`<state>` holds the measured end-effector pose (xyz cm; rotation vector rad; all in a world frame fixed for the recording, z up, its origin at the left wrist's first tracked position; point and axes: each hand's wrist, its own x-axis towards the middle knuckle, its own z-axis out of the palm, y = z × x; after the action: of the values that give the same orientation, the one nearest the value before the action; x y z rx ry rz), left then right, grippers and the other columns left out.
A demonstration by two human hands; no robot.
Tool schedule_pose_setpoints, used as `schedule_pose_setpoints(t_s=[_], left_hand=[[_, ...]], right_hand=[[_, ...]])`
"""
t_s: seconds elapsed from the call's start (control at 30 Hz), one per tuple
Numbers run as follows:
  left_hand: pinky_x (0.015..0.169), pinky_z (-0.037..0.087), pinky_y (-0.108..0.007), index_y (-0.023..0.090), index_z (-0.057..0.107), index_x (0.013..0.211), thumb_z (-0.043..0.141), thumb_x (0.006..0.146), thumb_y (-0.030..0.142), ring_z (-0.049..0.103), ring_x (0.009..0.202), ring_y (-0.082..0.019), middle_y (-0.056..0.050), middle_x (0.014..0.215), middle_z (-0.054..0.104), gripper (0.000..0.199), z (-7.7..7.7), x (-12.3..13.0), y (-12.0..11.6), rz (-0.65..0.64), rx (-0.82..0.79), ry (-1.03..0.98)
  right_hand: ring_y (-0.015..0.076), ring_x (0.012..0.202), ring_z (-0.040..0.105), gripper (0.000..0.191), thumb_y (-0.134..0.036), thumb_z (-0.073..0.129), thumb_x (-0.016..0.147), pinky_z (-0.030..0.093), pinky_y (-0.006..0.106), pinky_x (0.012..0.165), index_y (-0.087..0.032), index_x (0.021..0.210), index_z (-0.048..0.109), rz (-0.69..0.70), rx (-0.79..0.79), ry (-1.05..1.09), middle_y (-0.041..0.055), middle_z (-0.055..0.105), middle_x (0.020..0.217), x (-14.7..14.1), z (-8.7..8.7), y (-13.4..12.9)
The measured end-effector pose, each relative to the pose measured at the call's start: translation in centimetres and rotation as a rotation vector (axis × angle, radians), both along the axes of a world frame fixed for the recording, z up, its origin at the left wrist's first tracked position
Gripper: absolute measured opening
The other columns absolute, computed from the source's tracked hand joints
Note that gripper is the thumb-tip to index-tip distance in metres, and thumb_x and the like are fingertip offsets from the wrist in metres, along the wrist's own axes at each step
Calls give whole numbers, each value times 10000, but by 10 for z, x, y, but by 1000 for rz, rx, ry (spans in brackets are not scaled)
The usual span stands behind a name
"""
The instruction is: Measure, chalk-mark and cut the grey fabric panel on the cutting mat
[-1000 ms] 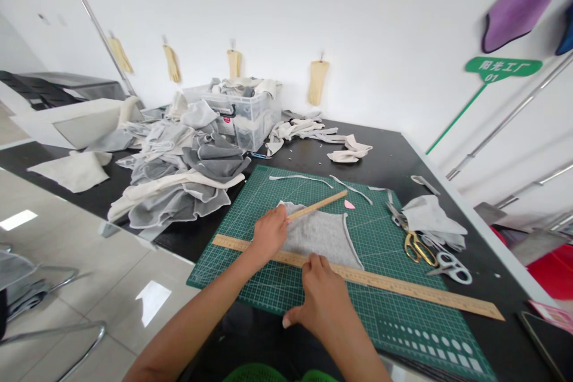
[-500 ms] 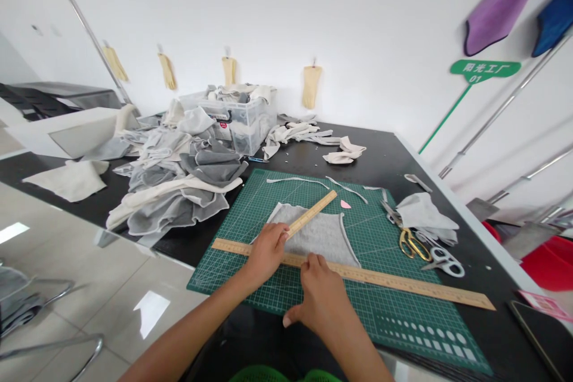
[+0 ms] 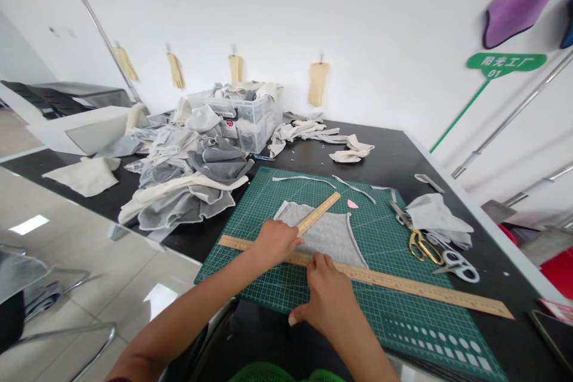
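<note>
My left hand [image 3: 276,243] is closed on the near end of a short wooden ruler [image 3: 320,213], which slants away over a piece of grey knit cloth [image 3: 333,237]. A long wooden ruler [image 3: 416,284] lies across the green cutting mat [image 3: 380,233] along the cloth's near edge, and the left wrist crosses above it. My right hand [image 3: 330,292] rests its bent fingertips on the long ruler, thumb stretched out apart near the mat's front edge. A pink chalk piece [image 3: 353,204] lies beyond the cloth, with thin cloth strips [image 3: 353,188] farther back.
Gold-handled scissors [image 3: 423,246] and white-handled scissors [image 3: 461,267] lie at the right beside grey scraps [image 3: 436,213]. A heap of grey and cream cloth [image 3: 192,191] spreads left, before a clear plastic bin [image 3: 255,125]. A phone [image 3: 553,334] sits at the right edge.
The view has swung slightly left, so everything appears farther right. My left hand has turned a little at the short ruler's near end. My right hand stays on the long ruler.
</note>
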<state>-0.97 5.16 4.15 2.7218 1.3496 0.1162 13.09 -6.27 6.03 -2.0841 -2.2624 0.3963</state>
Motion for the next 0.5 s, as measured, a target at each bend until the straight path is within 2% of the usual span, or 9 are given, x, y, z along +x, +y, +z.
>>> schedule_pose_setpoints(t_s=[0.17,0.27,0.37,0.43,0.5], left_hand=[[883,475,-394,172,747,908,523,995,461,681,956,-294,-137,865,715,376,13,7,20,-72,-43,3],[994,446,-414,237,728,1129,532,998,349,636,1130,-288,-116,1034,730,262,16,5,36,-238,6,-75],[1149,350,-424,374,565,1398,565,978,262,441,1421,-252,-33,1409,615,435,9,1,55,-501,25,-193],[1188,315,-452,389,520,1444,569,979,278,345,1496,-265,-6,1504,543,481,-2,-1,66,-600,15,-230],[1212,285,-471,387,496,1469,538,1000,328,311,1518,-270,-5,1535,510,474,-14,-4,74,-655,-3,-221]], right_hand=[[398,1105,598,868,-582,955,414,544,488,922,-79,1084,727,-3,-15,1,217,648,1182,0,1,1],[396,1103,599,832,-581,947,437,547,484,909,-90,1073,730,-9,-30,-1,212,650,1174,-1,2,2],[394,1098,599,805,-578,945,444,543,487,916,-99,1056,734,-16,-39,2,204,653,1159,-1,2,2],[397,1104,596,832,-574,951,428,539,497,931,-88,1067,732,-22,-46,6,208,649,1170,-1,2,3],[401,1119,590,872,-570,957,410,534,506,945,-75,1089,726,-32,-59,10,213,642,1190,-1,1,3]])
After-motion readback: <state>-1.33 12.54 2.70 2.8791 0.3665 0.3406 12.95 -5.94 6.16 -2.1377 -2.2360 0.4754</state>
